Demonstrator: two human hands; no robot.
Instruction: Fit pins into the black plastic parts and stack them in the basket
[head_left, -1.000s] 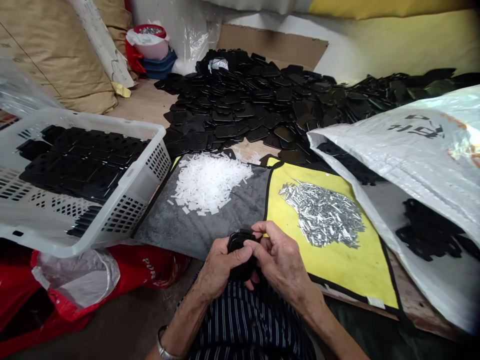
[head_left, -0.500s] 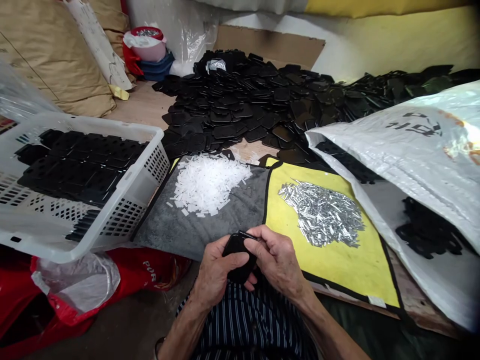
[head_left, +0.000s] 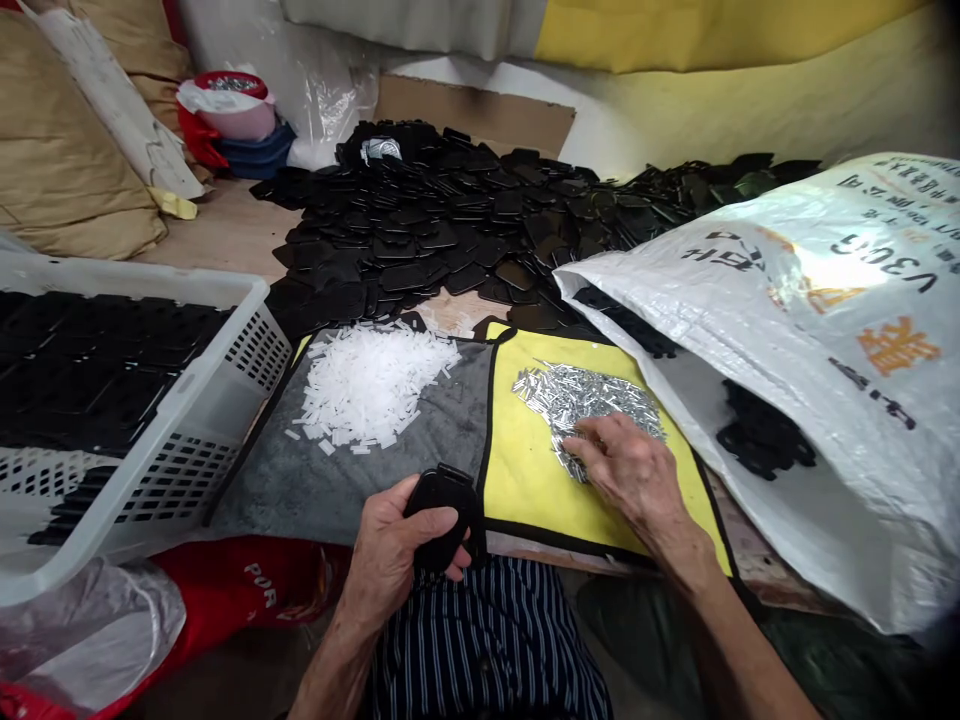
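My left hand (head_left: 390, 550) grips a flat black plastic piece (head_left: 442, 515) above my striped trousers, with the fingers wrapped around its lower part. My right hand (head_left: 622, 465) rests at the lower edge of a heap of small silver metal strips (head_left: 589, 395), which lies on a yellow black-edged mat (head_left: 559, 510). Its fingertips are among the strips, and I cannot tell whether they pinch any. A pile of white plastic sticks (head_left: 367, 385) sits on a grey towel (head_left: 277, 495) to the left.
A white slotted plastic basket (head_left: 135, 270) of black pieces stands at the left, above a red bag (head_left: 247, 580). A large heap of black pieces (head_left: 420, 230) covers the floor ahead. A white woven sack (head_left: 787, 330) with more black pieces lies at the right.
My right hand has left the black piece and moved forward to the silver strips. My left hand keeps hold of the piece. The whole view has shifted as my head turned.
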